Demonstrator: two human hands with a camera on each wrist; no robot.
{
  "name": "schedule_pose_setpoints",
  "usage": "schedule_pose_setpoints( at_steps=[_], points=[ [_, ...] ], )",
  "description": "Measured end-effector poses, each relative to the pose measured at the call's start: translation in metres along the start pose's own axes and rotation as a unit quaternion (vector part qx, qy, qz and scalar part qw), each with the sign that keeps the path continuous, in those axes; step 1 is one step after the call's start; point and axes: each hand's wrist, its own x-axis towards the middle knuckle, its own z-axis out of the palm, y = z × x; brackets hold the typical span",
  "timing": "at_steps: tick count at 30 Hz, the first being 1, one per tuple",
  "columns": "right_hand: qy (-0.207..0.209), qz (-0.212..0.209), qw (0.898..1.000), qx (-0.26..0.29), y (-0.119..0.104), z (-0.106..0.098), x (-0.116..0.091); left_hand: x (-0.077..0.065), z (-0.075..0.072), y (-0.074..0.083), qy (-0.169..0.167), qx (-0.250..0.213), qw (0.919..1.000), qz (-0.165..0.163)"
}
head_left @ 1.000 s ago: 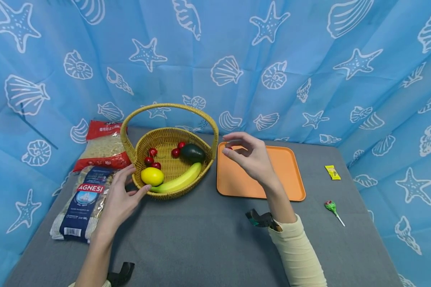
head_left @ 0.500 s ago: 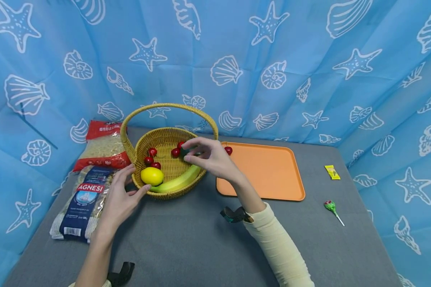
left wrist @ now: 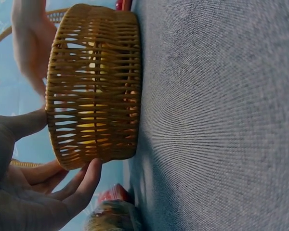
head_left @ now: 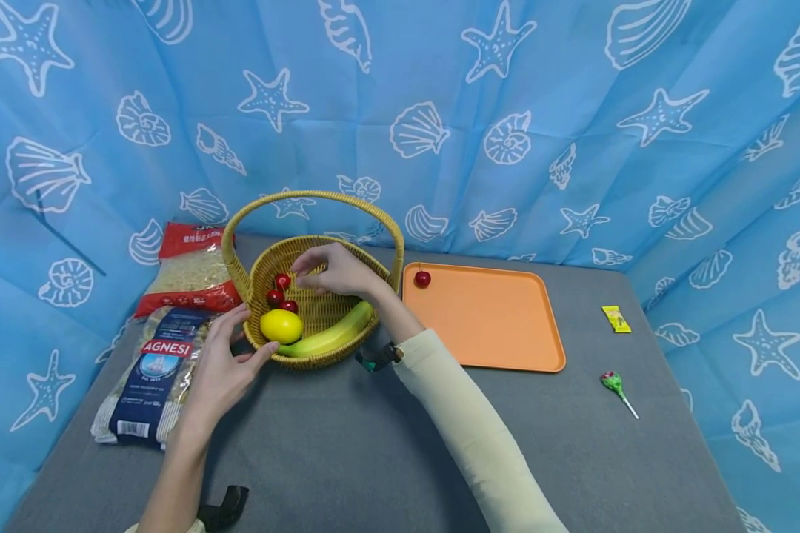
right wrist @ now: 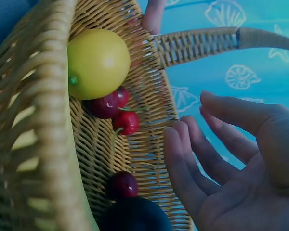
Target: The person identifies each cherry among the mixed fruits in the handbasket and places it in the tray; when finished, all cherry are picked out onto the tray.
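A wicker basket (head_left: 310, 363) with a tall handle holds a lemon (head_left: 281, 326), a banana (head_left: 336, 333) and red cherries (head_left: 275, 297). My left hand (head_left: 230, 374) holds its left side, thumb at the rim and fingers against the outer wall, as the left wrist view shows. Over the basket's interior, under the handle, hovers my right hand (head_left: 343, 272), fingers loosely bent and nothing between them. The right wrist view has a dark, avocado-like fruit (right wrist: 137, 216) beside another cherry (right wrist: 123, 186); in the head view the right hand covers these.
An orange tray (head_left: 493, 318) right of the basket bears one cherry (head_left: 423, 279) at its far left corner. Farther right lie a yellow wrapped candy (head_left: 616, 319) and a lollipop (head_left: 617, 389). Two pasta bags, red (head_left: 193, 270) and blue (head_left: 150, 377), lie left. A blue curtain (head_left: 440, 74) hangs behind.
My right hand has left the cherry on the tray and moved left, over the basket. My left hand and the basket have stayed in place.
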Motion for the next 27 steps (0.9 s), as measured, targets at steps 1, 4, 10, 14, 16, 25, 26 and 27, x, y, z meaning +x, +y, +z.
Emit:
schedule_pose_setpoints(
  at_steps=[1,4,10,14,16,25,26,27],
  points=[
    [-0.003,0.013,1.0,0.007,0.001,0.001,0.004,0.0,0.0,0.0,0.0,0.0,1.0,0.001],
    [-0.011,0.04,0.999,0.011,0.002,0.006,0.014,0.0,0.0,-0.001,-0.001,-0.001,1.0,0.005],
    [-0.036,0.093,0.995,0.013,0.003,0.015,0.025,-0.001,0.0,-0.001,0.0,-0.001,1.0,0.003],
    [-0.048,0.138,0.989,0.02,0.002,0.022,0.029,-0.001,0.0,-0.001,0.002,-0.002,1.0,0.001],
    [-0.059,0.154,0.986,0.027,0.003,0.024,0.03,-0.001,0.0,-0.001,0.004,-0.001,1.0,0.001],
    [-0.092,0.193,0.974,0.08,0.013,0.031,0.031,-0.001,0.0,-0.002,0.003,-0.005,1.0,0.007],
    [-0.093,0.192,0.973,0.088,0.014,0.031,0.031,-0.001,0.0,-0.002,0.003,-0.005,1.0,0.008],
    [-0.094,0.191,0.972,0.094,0.015,0.031,0.031,-0.001,0.0,-0.003,0.004,-0.005,0.9999,0.008]
  ],
)
